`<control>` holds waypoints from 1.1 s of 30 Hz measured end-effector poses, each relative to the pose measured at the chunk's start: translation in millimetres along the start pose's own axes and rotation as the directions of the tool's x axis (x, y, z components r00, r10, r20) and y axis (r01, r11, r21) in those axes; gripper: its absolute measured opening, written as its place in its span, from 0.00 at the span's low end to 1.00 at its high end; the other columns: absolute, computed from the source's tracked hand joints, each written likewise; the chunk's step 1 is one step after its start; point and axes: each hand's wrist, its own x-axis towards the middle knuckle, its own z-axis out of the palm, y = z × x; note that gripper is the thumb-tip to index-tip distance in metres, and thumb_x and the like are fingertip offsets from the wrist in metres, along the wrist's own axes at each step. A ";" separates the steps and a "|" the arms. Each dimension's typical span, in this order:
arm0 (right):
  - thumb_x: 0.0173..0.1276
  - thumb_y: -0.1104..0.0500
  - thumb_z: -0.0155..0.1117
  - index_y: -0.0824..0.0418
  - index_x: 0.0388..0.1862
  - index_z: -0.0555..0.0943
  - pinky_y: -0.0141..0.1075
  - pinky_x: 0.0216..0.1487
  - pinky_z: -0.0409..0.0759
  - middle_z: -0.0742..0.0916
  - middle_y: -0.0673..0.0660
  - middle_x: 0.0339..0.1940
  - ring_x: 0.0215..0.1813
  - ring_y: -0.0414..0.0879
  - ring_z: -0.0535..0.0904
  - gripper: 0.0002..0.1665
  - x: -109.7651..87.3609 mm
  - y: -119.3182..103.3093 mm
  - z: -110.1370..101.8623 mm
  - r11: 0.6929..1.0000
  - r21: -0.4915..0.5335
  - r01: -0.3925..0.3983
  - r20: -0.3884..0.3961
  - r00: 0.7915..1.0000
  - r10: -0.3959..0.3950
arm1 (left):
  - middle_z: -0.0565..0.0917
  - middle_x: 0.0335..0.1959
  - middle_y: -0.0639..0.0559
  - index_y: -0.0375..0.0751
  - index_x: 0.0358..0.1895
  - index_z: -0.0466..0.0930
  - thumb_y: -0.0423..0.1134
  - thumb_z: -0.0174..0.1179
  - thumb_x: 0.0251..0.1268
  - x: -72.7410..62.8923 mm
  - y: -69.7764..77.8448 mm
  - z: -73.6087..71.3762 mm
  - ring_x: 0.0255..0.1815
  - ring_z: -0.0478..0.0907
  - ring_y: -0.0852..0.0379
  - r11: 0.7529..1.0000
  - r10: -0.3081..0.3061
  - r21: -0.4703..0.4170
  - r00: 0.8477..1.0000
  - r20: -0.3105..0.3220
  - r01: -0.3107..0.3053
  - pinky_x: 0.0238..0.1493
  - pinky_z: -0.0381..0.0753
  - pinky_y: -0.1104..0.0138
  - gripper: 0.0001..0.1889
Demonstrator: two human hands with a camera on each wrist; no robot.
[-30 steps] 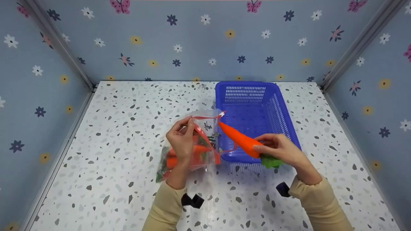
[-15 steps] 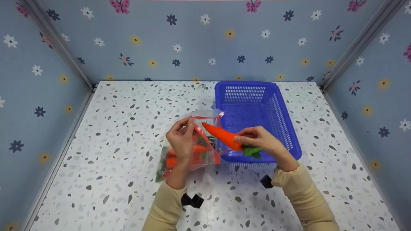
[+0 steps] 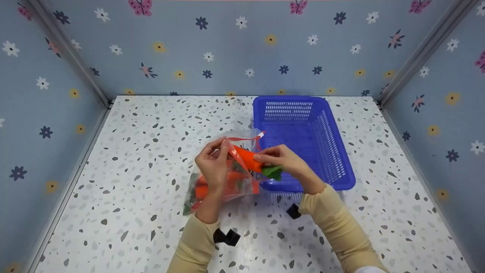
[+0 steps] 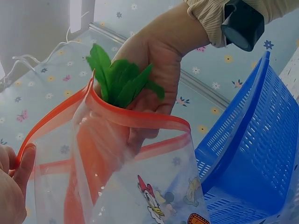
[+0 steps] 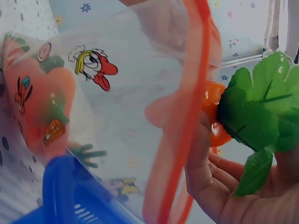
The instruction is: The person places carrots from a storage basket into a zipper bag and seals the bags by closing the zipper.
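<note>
My left hand [image 3: 214, 163] pinches the red-edged rim of a clear zip bag [image 3: 242, 187] printed with cartoon figures, holding its mouth apart. Inside the bag lie several orange and red vegetables, partly hidden by the plastic and my hand. Between thumb and fingers my right hand [image 3: 286, 161] grips an orange carrot [image 3: 248, 157] near its green leafy top [image 3: 273, 172]. The carrot's tapered end is inside the bag mouth, while its leaves stick out past the red rim [image 4: 154, 120]. In the right wrist view the leaves [image 5: 266, 100] hang beside my palm.
A blue plastic basket [image 3: 337, 140] with slotted walls stands right behind the bag, its near left rim close to the bag mouth. The speckled white table [image 3: 151, 129] is bounded by flower-patterned walls [image 3: 227, 45] at the back and sides.
My right hand has moved left with the carrot, from over the basket into the bag's mouth. My left hand stays in place on the bag rim.
</note>
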 end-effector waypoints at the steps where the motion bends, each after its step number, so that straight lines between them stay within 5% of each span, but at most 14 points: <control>1: 0.60 0.50 0.60 0.70 0.44 0.78 0.28 0.23 0.77 0.83 0.55 0.25 0.21 0.40 0.76 0.24 2.0 0.0 2.2 1.000 -0.006 -0.006 -0.004 1.000 0.006 | 0.77 0.22 0.43 0.23 0.33 0.80 0.23 0.59 0.51 -0.1 0.1 0.0 0.17 0.77 0.54 1.000 -0.004 0.005 1.000 -0.002 0.004 0.16 0.79 0.67 0.06; 5: 0.59 0.48 0.61 0.67 0.45 0.79 0.29 0.27 0.78 0.84 0.56 0.30 0.26 0.42 0.78 0.25 7.4 -1.0 9.5 0.999 -0.034 -0.024 -0.029 0.999 0.023 | 0.77 0.24 0.41 0.21 0.34 0.78 0.23 0.58 0.51 -0.5 1.7 0.8 0.18 0.78 0.53 0.999 -0.032 0.023 0.999 -0.024 0.032 0.18 0.80 0.66 0.07; 11: 0.60 0.50 0.60 0.70 0.50 0.76 0.41 0.43 0.79 0.83 0.62 0.42 0.39 0.49 0.80 0.27 9.4 -2.2 15.8 1.000 0.022 0.014 -0.042 0.999 -0.013 | 0.77 0.22 0.43 0.27 0.33 0.81 0.25 0.59 0.52 3.0 -16.4 -5.7 0.16 0.76 0.55 0.999 0.032 0.020 0.999 0.010 -0.032 0.16 0.79 0.66 0.06; 18: 0.63 0.58 0.58 0.73 0.52 0.73 0.45 0.47 0.77 0.82 0.66 0.42 0.42 0.53 0.80 0.23 5.2 -1.3 17.5 0.991 0.096 0.096 -0.026 0.995 -0.094 | 0.76 0.20 0.43 0.22 0.33 0.79 0.23 0.58 0.52 2.2 -2.5 -1.9 0.14 0.76 0.57 0.999 0.042 0.002 0.999 0.030 -0.042 0.13 0.77 0.67 0.06; 26: 0.63 0.58 0.58 0.72 0.51 0.74 0.43 0.48 0.76 0.82 0.62 0.44 0.45 0.55 0.79 0.22 -3.6 -7.5 12.3 0.987 0.063 0.150 -0.046 0.988 -0.148 | 0.77 0.24 0.38 0.28 0.36 0.81 0.31 0.61 0.54 17.4 -44.5 -22.7 0.15 0.78 0.50 0.995 0.099 0.023 0.992 0.077 -0.101 0.12 0.77 0.64 0.09; 29: 0.63 0.57 0.58 0.72 0.50 0.75 0.41 0.43 0.79 0.82 0.63 0.43 0.44 0.54 0.79 0.22 -7.4 -10.6 7.0 0.983 0.008 0.184 -0.054 0.982 -0.184 | 0.79 0.25 0.38 0.27 0.35 0.81 0.30 0.60 0.54 20.1 -34.8 -22.3 0.16 0.78 0.50 0.995 0.100 0.000 0.991 0.086 -0.101 0.13 0.78 0.65 0.08; 33: 0.63 0.59 0.57 0.71 0.47 0.77 0.37 0.33 0.80 0.82 0.66 0.41 0.42 0.52 0.80 0.19 -10.6 -13.7 -1.6 0.974 -0.064 0.217 -0.082 0.972 -0.222 | 0.78 0.23 0.35 0.19 0.34 0.78 0.25 0.58 0.53 19.9 0.3 -11.3 0.15 0.78 0.53 0.998 0.052 0.016 0.995 0.087 -0.053 0.15 0.78 0.67 0.08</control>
